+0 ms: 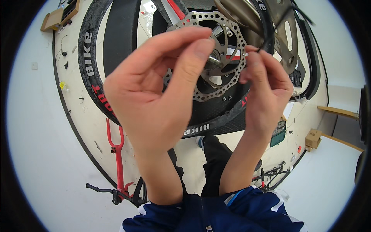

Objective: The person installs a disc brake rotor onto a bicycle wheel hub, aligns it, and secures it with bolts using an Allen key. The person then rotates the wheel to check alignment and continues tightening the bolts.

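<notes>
A bicycle wheel [89, 54] with a black rim lies before me, its perforated steel brake disc [199, 95] facing up. The threaded axle [215, 62] sticks up from the disc's centre. My left hand [162, 77] is above the disc's left side, thumb and forefinger pinched together beside the axle. Whatever is between those fingertips, if anything, is too small to tell. At the disc's right edge, my right hand [266, 77] is closed with thumb and fingertips on a thin black cable [267, 43]. The cable runs up and right, blurred at its far end.
Metal bike parts [288, 38] lie beyond my right hand. A red bike fork [119, 166] and a black handlebar [102, 189] are at lower left. On the right are a green case [278, 139] and a cardboard box [313, 138]. An open carton [54, 20] stands at far left.
</notes>
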Motion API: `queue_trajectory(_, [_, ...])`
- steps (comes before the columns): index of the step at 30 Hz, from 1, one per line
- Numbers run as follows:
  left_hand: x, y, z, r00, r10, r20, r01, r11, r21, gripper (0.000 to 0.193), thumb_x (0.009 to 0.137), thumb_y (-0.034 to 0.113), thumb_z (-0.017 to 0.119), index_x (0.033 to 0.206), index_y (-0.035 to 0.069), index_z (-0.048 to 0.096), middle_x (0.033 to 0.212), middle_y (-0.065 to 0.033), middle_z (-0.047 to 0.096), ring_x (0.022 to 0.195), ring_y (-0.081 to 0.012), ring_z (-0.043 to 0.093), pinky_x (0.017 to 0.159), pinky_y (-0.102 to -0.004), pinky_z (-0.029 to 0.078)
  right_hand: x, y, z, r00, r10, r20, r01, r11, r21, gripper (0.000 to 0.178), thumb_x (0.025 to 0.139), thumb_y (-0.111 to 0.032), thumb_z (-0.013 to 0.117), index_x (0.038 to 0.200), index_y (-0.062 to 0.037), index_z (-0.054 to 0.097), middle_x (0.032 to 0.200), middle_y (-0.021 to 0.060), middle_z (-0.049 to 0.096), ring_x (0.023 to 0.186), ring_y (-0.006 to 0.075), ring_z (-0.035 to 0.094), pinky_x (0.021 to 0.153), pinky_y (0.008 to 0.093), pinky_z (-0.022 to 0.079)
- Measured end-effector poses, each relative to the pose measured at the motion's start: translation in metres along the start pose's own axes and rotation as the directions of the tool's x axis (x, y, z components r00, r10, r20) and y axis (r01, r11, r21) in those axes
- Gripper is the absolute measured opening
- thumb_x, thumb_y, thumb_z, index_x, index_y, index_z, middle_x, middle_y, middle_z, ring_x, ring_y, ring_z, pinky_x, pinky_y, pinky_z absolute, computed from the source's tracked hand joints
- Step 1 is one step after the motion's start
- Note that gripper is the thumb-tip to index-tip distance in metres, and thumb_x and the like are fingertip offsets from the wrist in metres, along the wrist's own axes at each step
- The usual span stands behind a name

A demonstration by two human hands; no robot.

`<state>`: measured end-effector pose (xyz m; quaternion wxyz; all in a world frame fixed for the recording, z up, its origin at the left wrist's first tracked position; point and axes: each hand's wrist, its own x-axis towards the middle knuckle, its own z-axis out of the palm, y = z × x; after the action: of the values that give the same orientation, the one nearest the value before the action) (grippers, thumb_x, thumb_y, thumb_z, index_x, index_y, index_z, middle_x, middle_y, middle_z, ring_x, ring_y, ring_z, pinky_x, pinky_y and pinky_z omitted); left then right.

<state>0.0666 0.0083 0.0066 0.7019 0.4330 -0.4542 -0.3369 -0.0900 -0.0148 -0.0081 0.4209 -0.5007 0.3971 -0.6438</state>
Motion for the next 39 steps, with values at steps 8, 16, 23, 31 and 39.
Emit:
queue_trajectory(8, [0.002,0.003,-0.003,0.992,0.029,-0.123,-0.022,0.998,0.053,0.021,0.097,0.005,0.064,0.112,-0.008,0.07,0.097,-0.0161,0.075,0.08,-0.0107,0.067,0.07,-0.0197,0.051,-0.004,0.009,0.023,0.994,-0.072,0.079,0.093,0.944,-0.317,0.011,0.085,0.001,0.074,0.096,0.0029,0.072,0.089,0.0049,0.071,0.074,0.0076,0.062,0.068,0.021,0.048])
queue_trajectory(16, [0.002,0.005,-0.001,0.91,0.281,0.305,-0.349,0.917,0.195,0.036,0.07,-0.011,0.067,0.106,-0.004,0.072,0.099,-0.0122,0.074,0.088,-0.0228,0.066,0.081,-0.0278,0.051,-0.01,0.009,0.025,0.965,-0.201,0.169,0.262,0.781,-0.566,0.02,0.077,0.0,0.074,0.096,0.0011,0.069,0.09,0.0107,0.07,0.077,0.0222,0.066,0.071,0.0291,0.052])
queue_trajectory(23, [-0.001,-0.01,0.012,0.851,0.467,0.241,-0.515,0.831,0.209,0.03,0.063,-0.012,0.067,0.089,0.0,0.076,0.088,-0.0094,0.075,0.083,-0.0258,0.07,0.071,-0.029,0.057,-0.012,0.019,0.027,0.92,-0.327,0.218,0.391,0.805,-0.446,0.022,0.074,-0.01,0.076,0.092,0.0003,0.068,0.096,0.0123,0.074,0.084,0.0278,0.066,0.074,0.0343,0.052])
queue_trajectory(31, [-0.004,-0.022,0.012,0.858,0.51,0.062,-0.512,0.841,0.175,0.029,0.065,-0.013,0.071,0.09,-0.001,0.077,0.085,-0.0093,0.075,0.076,-0.0248,0.07,0.069,-0.0295,0.057,-0.021,0.031,0.037,0.944,-0.318,0.087,0.327,0.865,-0.379,0.018,0.077,-0.007,0.076,0.091,-0.0011,0.066,0.093,0.0133,0.076,0.085,0.0258,0.069,0.076,0.0337,0.053])
queue_trajectory(39, [0.003,-0.014,0.017,0.832,0.521,0.191,-0.544,0.833,0.097,0.03,0.066,-0.016,0.07,0.091,-0.001,0.077,0.087,-0.0102,0.074,0.078,-0.0253,0.07,0.069,-0.0287,0.056,-0.006,0.034,0.026,0.886,-0.43,0.175,0.463,0.796,-0.39,0.025,0.07,-0.006,0.076,0.094,0.0,0.071,0.097,0.0095,0.076,0.086,0.0256,0.069,0.074,0.0318,0.055])
